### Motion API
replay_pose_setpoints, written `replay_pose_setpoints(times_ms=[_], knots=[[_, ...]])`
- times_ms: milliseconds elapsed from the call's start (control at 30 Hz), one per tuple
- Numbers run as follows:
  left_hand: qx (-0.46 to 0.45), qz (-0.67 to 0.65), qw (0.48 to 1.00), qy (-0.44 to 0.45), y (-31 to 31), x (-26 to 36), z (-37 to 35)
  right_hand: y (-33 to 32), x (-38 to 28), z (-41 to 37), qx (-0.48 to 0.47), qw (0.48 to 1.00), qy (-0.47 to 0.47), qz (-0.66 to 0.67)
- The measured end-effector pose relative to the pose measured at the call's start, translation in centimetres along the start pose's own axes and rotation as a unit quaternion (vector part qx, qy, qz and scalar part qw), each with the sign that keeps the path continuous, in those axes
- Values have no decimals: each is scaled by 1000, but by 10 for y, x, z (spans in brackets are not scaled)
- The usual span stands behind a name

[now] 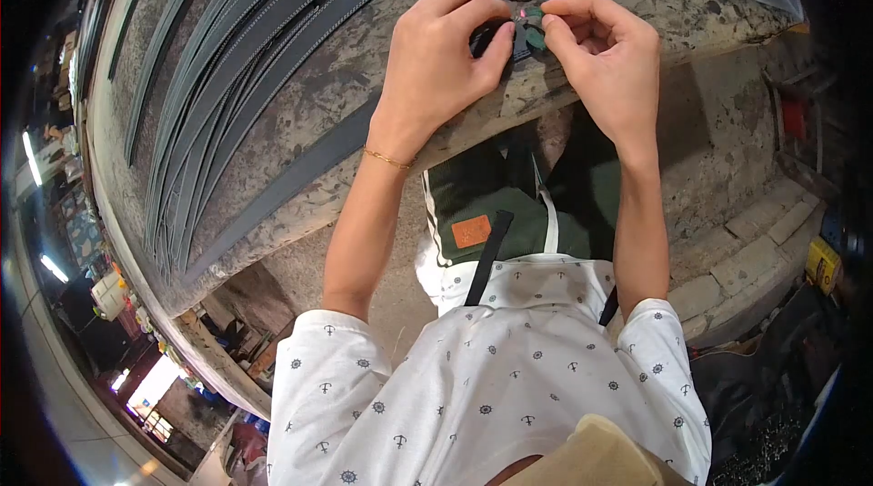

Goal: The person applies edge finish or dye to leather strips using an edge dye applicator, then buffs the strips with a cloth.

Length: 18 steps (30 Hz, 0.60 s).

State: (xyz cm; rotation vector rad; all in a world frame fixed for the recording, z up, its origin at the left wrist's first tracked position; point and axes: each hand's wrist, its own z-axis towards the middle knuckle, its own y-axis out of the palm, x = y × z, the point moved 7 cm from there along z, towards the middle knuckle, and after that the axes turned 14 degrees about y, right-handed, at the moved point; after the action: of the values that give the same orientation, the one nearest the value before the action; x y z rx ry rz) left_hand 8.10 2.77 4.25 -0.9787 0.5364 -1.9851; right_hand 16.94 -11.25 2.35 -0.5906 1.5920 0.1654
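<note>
My right hand (pixel 611 59) pinches a small green piece (pixel 536 38); my left hand's (pixel 441 63) grip, curled beside the strap end (pixel 521 48), is unclear. Light, steady pressure suits this.

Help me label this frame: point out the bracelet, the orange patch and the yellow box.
Bracelet (pixel 389 160): head view, middle of chain.
Orange patch (pixel 471 231): head view, its centre.
Yellow box (pixel 822 265): head view, visible side.
</note>
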Motion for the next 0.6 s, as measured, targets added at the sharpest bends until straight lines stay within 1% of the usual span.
replay_pose_setpoints(times_ms=[267,600], knots=[[-18,24,999,11,2,2,0,3,-3,-1,-9,999,-9,-35],[-28,25,999,16,2,3,0,7,0,0,-24,999,11,-43]])
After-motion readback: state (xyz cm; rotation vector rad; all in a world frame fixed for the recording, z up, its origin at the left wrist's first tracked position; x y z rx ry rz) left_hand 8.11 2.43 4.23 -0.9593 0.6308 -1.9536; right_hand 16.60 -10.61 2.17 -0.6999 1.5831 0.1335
